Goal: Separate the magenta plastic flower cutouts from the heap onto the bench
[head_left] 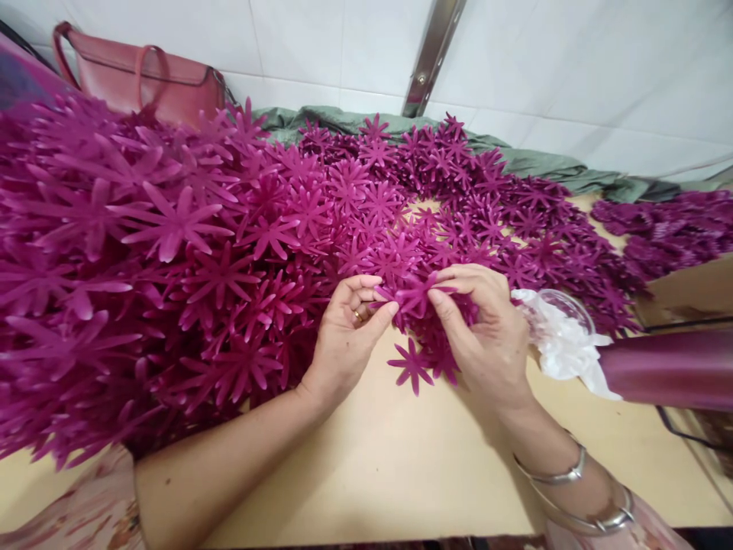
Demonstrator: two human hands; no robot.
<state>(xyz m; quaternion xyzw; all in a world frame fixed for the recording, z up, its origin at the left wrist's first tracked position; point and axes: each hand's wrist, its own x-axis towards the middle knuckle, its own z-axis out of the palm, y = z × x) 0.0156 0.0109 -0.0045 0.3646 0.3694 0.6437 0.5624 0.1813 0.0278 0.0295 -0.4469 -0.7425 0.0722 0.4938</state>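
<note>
Between my two hands is a magenta artificial flower point(417, 296) with long narrow petals. My left hand point(350, 336) pinches a petal on its left side with thumb and fingers. On the opposite side, my right hand point(482, 325) grips another petal between thumb and forefinger. Just below them a single loose flower point(411, 367) lies flat on the table. A large heap of the same flowers point(177, 221) rises to the left and reaches up close to my left forearm. Darker purple flowers point(458, 183) spread behind my hands.
The pale yellow table point(366, 473) runs along a white tiled wall point(321, 46). A red handbag point(149, 76) stands at the back left. Green cloth point(550, 166) lies along the wall. On the right are a crumpled white plastic bag point(564, 340) and a purple roll point(676, 370).
</note>
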